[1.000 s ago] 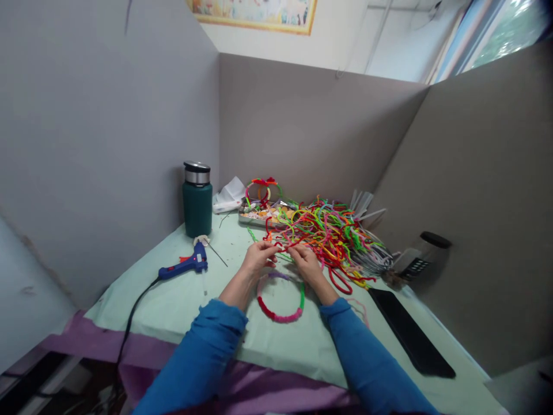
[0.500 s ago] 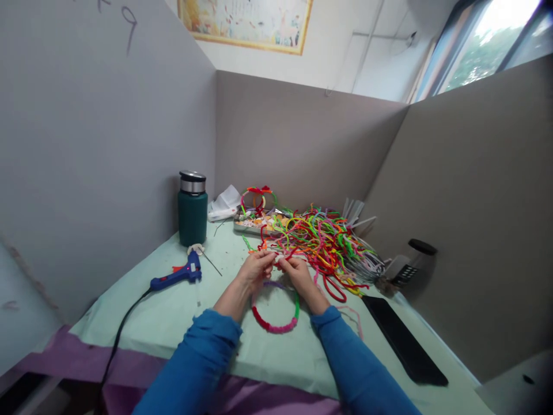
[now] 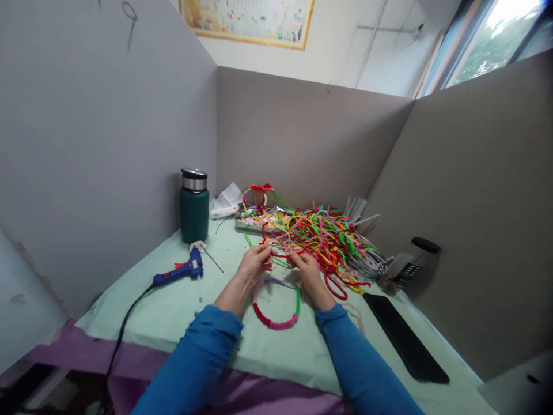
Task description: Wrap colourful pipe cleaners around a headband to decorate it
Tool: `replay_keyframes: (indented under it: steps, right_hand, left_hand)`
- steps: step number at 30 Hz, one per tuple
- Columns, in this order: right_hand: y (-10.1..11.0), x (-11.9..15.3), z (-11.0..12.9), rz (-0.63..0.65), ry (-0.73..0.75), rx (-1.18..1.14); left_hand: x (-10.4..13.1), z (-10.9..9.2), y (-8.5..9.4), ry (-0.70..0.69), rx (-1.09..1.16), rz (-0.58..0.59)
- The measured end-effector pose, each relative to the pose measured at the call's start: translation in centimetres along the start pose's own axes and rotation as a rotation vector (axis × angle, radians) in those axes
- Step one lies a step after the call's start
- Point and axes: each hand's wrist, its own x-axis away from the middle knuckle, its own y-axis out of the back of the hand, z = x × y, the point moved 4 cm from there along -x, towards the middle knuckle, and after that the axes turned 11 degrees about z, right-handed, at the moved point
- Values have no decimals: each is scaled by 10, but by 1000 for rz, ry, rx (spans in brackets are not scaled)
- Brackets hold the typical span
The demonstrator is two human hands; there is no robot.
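Observation:
A red pipe cleaner point(image 3: 281, 255) stretches between my two hands over the table. My left hand point(image 3: 254, 266) pinches one end of it, and my right hand point(image 3: 306, 271) pinches it farther right, fingers closed. Just below the hands lies a ring of fuzzy pipe cleaner point(image 3: 276, 326) in red, pink, green and purple sections. Behind my right hand spreads a tangled heap of colourful pipe cleaners point(image 3: 328, 233).
At left stand a green bottle point(image 3: 194, 213) and a blue glue gun point(image 3: 179, 273) with a black cord. A tray point(image 3: 254, 227) of small pieces sits at the back. A black flat object point(image 3: 406, 340) and a jar point(image 3: 417, 262) lie at right. Grey partitions point(image 3: 311, 132) enclose the table.
My hands have moved apart, so the red pipe cleaner now shows stretched between them. The ring stays on the table, and the view has shifted slightly.

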Motion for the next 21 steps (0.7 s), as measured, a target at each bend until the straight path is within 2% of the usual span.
replay_keyframes:
  steps: [5,10,16,21]
  right_hand:
    - [3,0,-1,-33,13,-102]
    - [10,-2,-7,-105,61,-213]
    - [13,-4,-11,-109,69,-332]
    - [15,-4,-19,-104,-21,-483]
  left_hand:
    - [1,1,7,7,-259,-209]
    - [-1,7,11,76,-437,-248]
    - [0,5,18,41,-371,-360]
    - [6,-3,17,55,-142,-404]
